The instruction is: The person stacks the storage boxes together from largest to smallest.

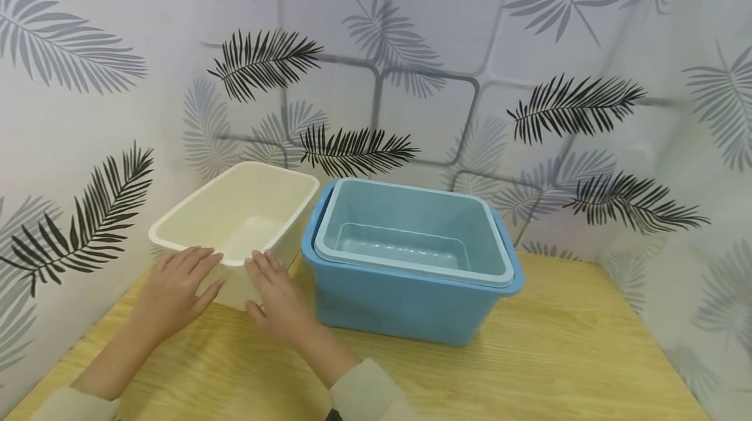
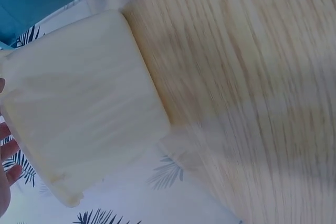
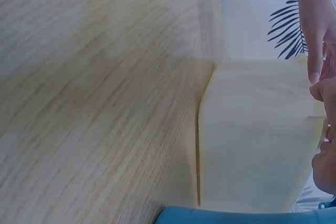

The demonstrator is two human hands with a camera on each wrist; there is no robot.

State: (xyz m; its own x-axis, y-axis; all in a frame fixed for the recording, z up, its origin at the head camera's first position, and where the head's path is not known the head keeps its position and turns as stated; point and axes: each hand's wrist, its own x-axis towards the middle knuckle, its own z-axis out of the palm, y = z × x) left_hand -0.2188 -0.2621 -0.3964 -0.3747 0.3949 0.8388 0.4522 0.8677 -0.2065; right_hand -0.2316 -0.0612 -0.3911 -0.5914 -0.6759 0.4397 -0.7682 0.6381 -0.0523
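Observation:
A cream plastic bin point(image 1: 235, 202) stands on the table at the left in the head view, its near short side toward me. My left hand point(image 1: 176, 287) rests its fingertips on the left part of that near rim, thumb apart in front of the wall. On the right part of the same rim lie the fingers of my right hand point(image 1: 282, 297), its thumb lower against the outer wall. Both wrist views show the bin's smooth near wall point(image 2: 89, 98) close up, hands only partly visible at the edges. Inside, the bin holds nothing visible.
Just right of the cream bin stands a larger blue bin point(image 1: 399, 310) with a pale blue bin point(image 1: 411, 212) nested inside it. All stand on a wood-grain table point(image 1: 558, 356). Walls covered in leaf-patterned paper point(image 1: 423, 29) enclose the back and sides.

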